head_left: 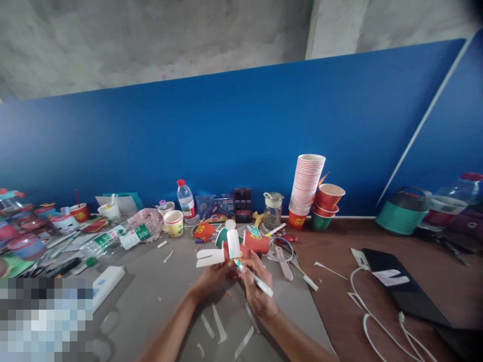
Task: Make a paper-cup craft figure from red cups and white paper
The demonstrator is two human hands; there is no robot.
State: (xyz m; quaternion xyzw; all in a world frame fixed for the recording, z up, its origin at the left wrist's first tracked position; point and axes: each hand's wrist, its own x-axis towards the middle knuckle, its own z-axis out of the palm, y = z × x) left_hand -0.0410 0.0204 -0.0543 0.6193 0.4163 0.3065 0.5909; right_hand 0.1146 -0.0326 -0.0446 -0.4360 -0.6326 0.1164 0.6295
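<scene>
My right hand [260,304] is closed around a marker [264,286] with a white barrel. Its green tip points at an upright white paper strip [233,245], which bears green strokes near its lower end. My left hand [213,279] is closed on the lower part of a red paper-cup piece [226,249]; its fingertips are partly hidden. Another white cutout with two long lobes [210,258] sticks out to the left of the red piece. Right behind my hands lie a red paper cup [257,242] on its side and a green cup [222,237].
White paper scraps [219,324] lie on the grey mat. A tall cup stack [307,183], a glass jar [273,211] and a water bottle [186,203] stand along the blue partition [226,125]. White cables [366,322] and a black flat object [405,286] lie to the right.
</scene>
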